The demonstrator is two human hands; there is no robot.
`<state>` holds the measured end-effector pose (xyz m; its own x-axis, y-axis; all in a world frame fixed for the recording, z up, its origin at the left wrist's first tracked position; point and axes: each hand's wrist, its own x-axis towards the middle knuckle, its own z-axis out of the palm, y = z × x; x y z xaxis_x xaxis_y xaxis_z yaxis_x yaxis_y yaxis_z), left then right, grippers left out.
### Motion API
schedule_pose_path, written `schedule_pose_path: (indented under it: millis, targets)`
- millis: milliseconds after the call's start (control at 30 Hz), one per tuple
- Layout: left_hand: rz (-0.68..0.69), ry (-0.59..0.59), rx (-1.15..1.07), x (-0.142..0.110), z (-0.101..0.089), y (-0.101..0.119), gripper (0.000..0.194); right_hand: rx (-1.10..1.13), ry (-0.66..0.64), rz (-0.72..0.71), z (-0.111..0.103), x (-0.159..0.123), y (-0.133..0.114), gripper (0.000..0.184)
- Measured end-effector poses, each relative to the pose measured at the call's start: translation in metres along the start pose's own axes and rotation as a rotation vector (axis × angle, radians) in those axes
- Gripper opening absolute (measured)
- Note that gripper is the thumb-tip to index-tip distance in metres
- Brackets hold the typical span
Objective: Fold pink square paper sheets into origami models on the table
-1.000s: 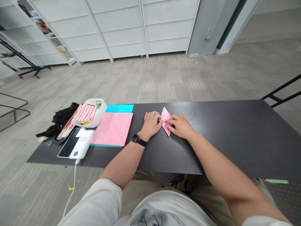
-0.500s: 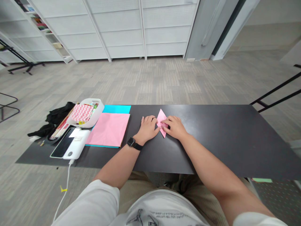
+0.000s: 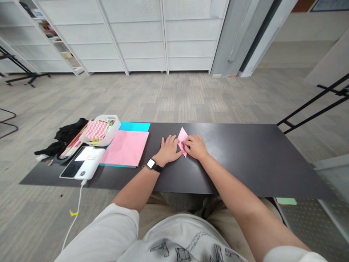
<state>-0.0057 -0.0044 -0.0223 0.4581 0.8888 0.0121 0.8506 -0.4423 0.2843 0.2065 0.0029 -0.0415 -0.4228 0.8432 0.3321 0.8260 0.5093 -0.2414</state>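
Note:
A small folded pink paper [image 3: 181, 137], kite-shaped, lies flat on the black table [image 3: 245, 160]. My left hand [image 3: 168, 150] rests flat beside its left edge, fingers stretched out and touching it; a smartwatch is on that wrist. My right hand [image 3: 195, 147] covers the paper's right and lower part, fingers curled and pressed onto it. The paper's far tip sticks out beyond both hands.
Left of my hands lie a pink sheet [image 3: 125, 148] on a cyan sheet [image 3: 135, 126], a white basket [image 3: 102, 130] with patterned paper, a phone and white device [image 3: 81, 163] with a cable, pencils and black cloth [image 3: 65, 135]. White shelving stands across the carpet.
My hands and the pink paper keep the same pose while the camera view shifts. My left fingers lie a little flatter than before.

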Motion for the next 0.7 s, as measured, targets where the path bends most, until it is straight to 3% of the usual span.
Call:
schedule_pose_path:
  millis: [367, 500, 700]
  targets:
    - [-0.05, -0.001, 0.003, -0.025, 0.0, 0.018, 0.081, -0.034, 0.004, -0.002, 0.0, -0.001, -0.003, 0.027]
    - [0.027, 0.065, -0.044, -0.037, 0.008, 0.022, 0.085, -0.034, -0.015, 0.004, 0.001, -0.001, -0.002, 0.029]
    - [0.146, 0.118, -0.015, -0.046, 0.021, 0.021, 0.072, -0.014, -0.021, 0.009, 0.002, -0.002, 0.0, 0.03]
